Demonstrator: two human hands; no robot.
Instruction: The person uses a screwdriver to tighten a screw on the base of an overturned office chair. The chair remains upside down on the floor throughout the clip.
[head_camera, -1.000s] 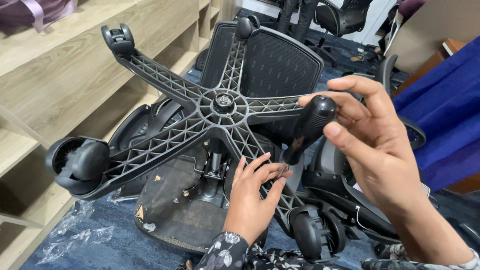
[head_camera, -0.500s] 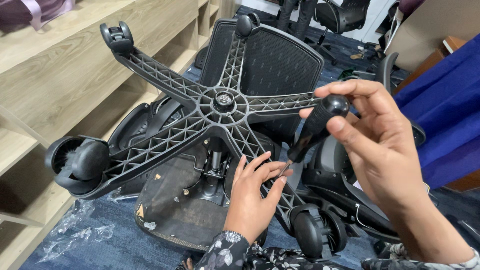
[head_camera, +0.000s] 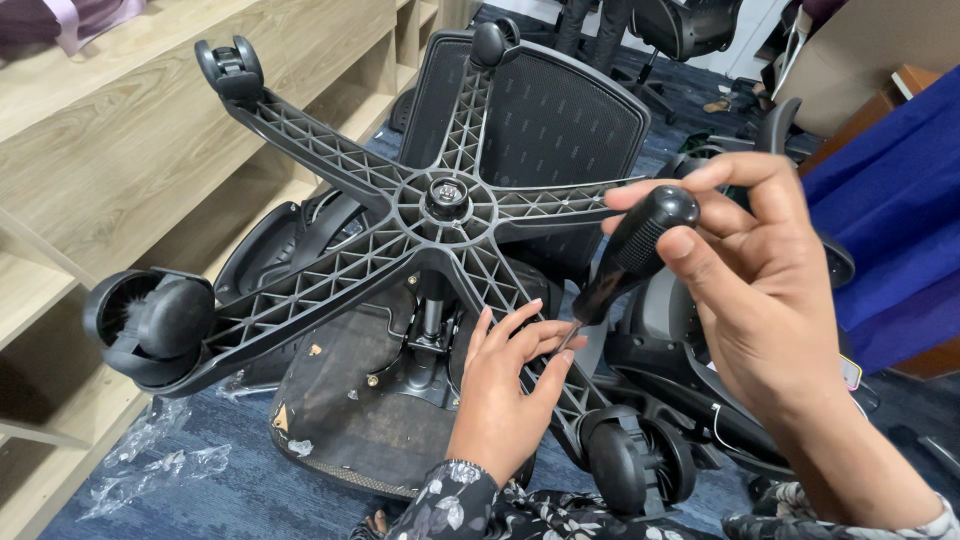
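- Head view, change: against the picture of a second ago, the right hand (head_camera: 770, 290) has shifted its fingers higher on the black plastic-handled screwdriver (head_camera: 628, 262), the thumb now pressed flat beside the rounded butt; the tool's tip stays at the same spot. Judgement: a re-grip between turns, so the driving continues and is not finished.
- Head view, grips: right grip is clamped on the screwdriver handle near its top. Left hand (head_camera: 505, 395) holds nothing enclosed; its fingertips rest together beside the thin metal shaft, steadying it against one arm of the base.
- Head view, position: the screwdriver sits between both hands, over the lower right arm of the black ribbed five-arm chair base (head_camera: 445, 205), which lies upturned with black twin-wheel castors (head_camera: 150, 320) outward.
- Head view, axis: the tool's long axis runs diagonally, butt up and right, tip down and left, towards the underside of the seat.
- Surroundings: pale wooden shelving (head_camera: 120, 150) left, blue carpet below.
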